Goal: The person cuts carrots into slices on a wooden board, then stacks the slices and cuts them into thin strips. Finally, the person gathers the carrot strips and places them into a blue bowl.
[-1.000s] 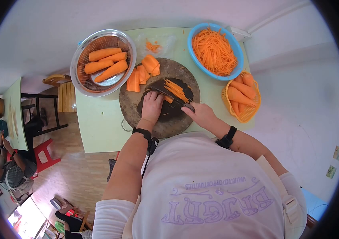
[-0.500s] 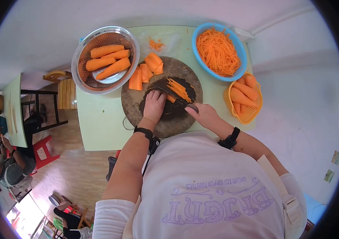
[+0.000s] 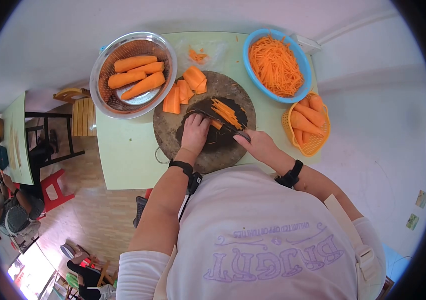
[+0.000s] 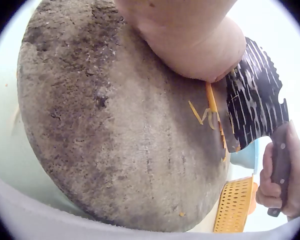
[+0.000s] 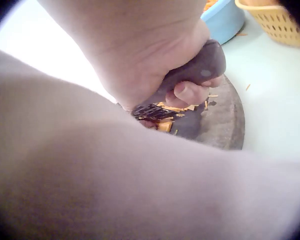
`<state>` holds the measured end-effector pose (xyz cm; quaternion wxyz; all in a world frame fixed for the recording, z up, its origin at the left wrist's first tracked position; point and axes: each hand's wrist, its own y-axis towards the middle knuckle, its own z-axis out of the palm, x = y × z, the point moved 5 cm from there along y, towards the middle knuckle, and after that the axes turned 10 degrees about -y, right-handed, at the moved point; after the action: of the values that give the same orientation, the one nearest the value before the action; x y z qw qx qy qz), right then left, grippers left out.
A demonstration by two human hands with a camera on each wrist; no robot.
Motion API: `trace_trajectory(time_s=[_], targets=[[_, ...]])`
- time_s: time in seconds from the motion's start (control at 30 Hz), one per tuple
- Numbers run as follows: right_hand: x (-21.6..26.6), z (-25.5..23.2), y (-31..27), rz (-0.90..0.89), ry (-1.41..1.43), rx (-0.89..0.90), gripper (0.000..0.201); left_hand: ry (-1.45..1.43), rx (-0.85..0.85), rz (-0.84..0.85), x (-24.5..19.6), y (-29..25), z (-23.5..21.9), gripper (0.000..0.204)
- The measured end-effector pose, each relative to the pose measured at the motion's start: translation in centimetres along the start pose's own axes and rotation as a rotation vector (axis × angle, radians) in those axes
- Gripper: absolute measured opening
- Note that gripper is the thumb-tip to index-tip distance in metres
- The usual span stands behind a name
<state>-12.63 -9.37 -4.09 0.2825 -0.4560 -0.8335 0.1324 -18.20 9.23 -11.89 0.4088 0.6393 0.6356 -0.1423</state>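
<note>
On the round wooden chopping board (image 3: 223,160), my left hand (image 3: 196,131) holds down a piece of sliced carrot (image 3: 216,124), its bent fingertips right beside a blade. My right hand (image 3: 259,145) grips the dark handle of a cleaver (image 4: 255,95), whose black blade with pale streaks stands on edge at the carrot. Cut carrot strips (image 3: 227,112) lie on the far side of the blade. Broad carrot slices (image 3: 172,100) are stacked at the board's far left. In the right wrist view, curled fingers (image 5: 187,94) wrap the handle, and clothing covers much of the lower picture.
A metal colander (image 3: 94,90) of peeled carrots stands left of the board. Back right is a blue bowl (image 3: 247,59) heaped with carrot shreds, with a yellow basket (image 3: 318,145) of carrots nearer. Carrot scraps (image 3: 198,56) lie on plastic behind. Another person sits at the far-left table.
The head view has shifted slightly, so the tabletop appears a little further right. Both hands and the cleaver keep nearly the same places over the board.
</note>
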Motion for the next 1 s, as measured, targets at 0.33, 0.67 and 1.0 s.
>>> trace_trajectory(time_s=[0.33,0.67,1.0], targets=[[-0.5,1.2,1.4,0.024,-0.001,0.026,0.059,-0.006,0.02,-0.005,0.0,0.0,0.1,0.016],[-0.9,1.4,1.4,0.023,0.104,0.015,0.056,0.029,0.069,0.049,-0.8,-0.9,0.4,0.021],[0.3,-0.1,0.0,0.027,0.041,0.033,0.054,0.062,0.039,0.09,-0.8,-0.9,0.6,0.022]])
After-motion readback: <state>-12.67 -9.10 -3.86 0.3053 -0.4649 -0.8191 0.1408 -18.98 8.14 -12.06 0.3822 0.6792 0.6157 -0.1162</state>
